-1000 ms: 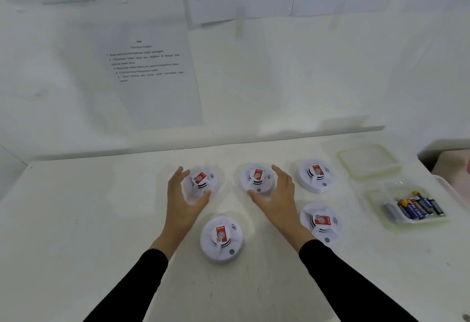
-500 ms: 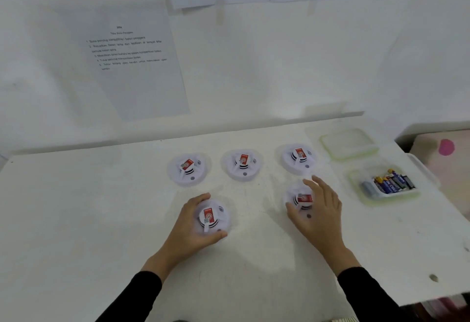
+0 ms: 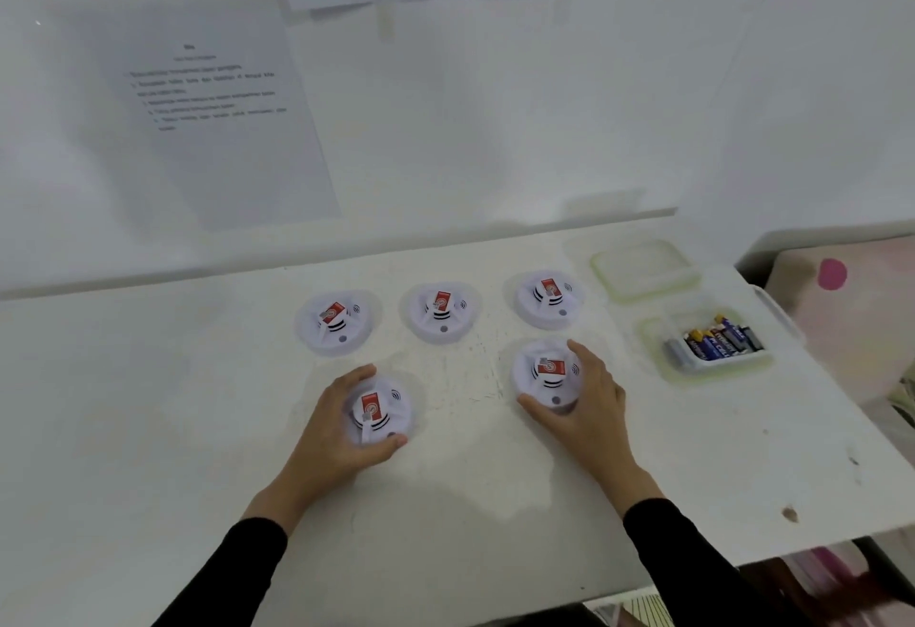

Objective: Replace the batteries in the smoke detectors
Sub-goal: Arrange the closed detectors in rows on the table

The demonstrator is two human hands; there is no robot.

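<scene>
White table: left hand grasping near-left smoke detector, right hand grasping near-right smoke detector; batteries in open tub

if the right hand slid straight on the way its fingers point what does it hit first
Probably the back right smoke detector, beyond the right hand that grips the front right smoke detector; depth is unclear.
</scene>
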